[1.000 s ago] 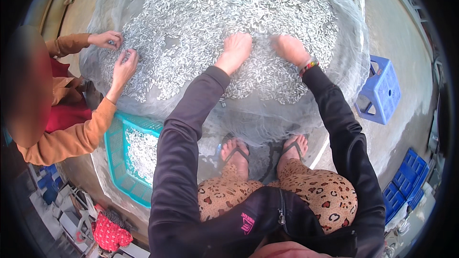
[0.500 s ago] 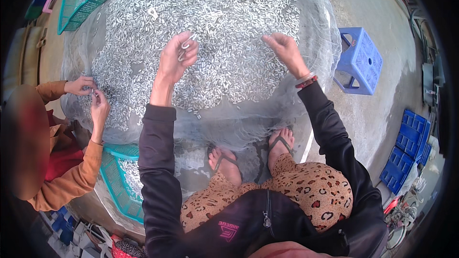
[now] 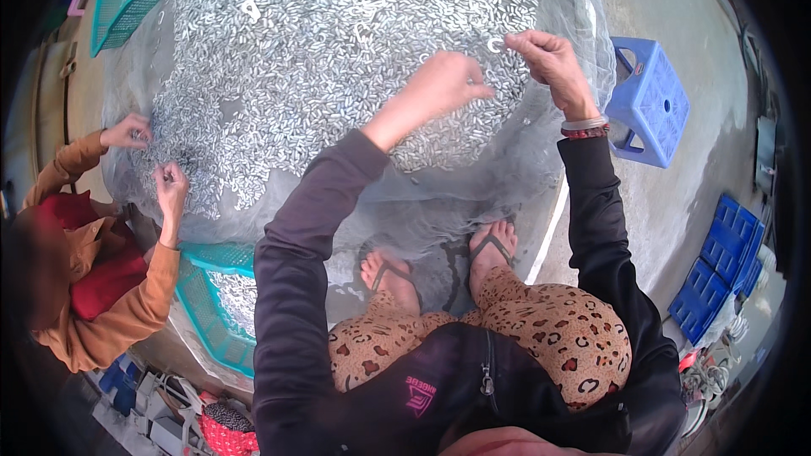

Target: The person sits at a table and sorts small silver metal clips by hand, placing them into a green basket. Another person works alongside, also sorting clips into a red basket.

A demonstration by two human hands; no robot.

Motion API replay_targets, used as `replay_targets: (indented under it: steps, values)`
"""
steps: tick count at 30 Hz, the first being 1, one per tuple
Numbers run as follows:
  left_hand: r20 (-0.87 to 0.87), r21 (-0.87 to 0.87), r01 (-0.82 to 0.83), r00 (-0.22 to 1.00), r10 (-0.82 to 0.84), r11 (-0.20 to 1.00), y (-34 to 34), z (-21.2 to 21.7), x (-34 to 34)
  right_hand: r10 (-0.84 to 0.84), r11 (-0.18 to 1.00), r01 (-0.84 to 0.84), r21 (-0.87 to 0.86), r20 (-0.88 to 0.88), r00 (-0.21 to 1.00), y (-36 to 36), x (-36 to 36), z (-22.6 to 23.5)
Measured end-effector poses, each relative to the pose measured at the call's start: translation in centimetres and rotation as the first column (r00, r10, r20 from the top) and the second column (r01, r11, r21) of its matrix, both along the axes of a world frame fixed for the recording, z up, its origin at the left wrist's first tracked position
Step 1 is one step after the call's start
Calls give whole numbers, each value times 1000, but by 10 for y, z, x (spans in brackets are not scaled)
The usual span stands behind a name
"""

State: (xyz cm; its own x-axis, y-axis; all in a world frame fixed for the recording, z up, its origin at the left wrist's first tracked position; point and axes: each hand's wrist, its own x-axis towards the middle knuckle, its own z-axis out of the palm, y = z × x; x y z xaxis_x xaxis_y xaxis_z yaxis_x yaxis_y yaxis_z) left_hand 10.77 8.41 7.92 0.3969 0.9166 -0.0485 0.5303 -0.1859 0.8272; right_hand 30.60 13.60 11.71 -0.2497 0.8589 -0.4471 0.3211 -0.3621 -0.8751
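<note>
Outdoors on a concrete floor (image 3: 676, 228), a fine net (image 3: 541, 160) carries heaped small silvery fish (image 3: 338, 42). Left hand (image 3: 443, 84) and right hand (image 3: 549, 63) pinch fish; a teal basket (image 3: 203, 304) holds more.

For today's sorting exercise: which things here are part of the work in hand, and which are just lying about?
In use: left hand, right hand, small silvery fish, fine net, teal basket.
Lying about: blue stool, blue crates.
</note>
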Motion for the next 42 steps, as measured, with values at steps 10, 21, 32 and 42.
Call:
replay_targets:
  steps: [10, 21, 32, 42]
  values:
    - [-207, 129, 19, 978, 9, 991, 8, -37, -12, 36, 999, -23, 39, -349, 936, -4, 38, -14]
    - [607, -674, 184, 690, 395, 715, -8, 24, -55, -260, 932, 21, -361, -627, 735, -20, 1, -5]
    - [641, -653, 126, 616, 457, 747, 17, -3, -60, -212, 931, -76, -357, -698, 684, -35, 19, 2]
    - [-433, 181, 106, 901, -18, 978, 12, -54, -50, 168, 893, -311, 324, 403, 900, -54, 13, -92]
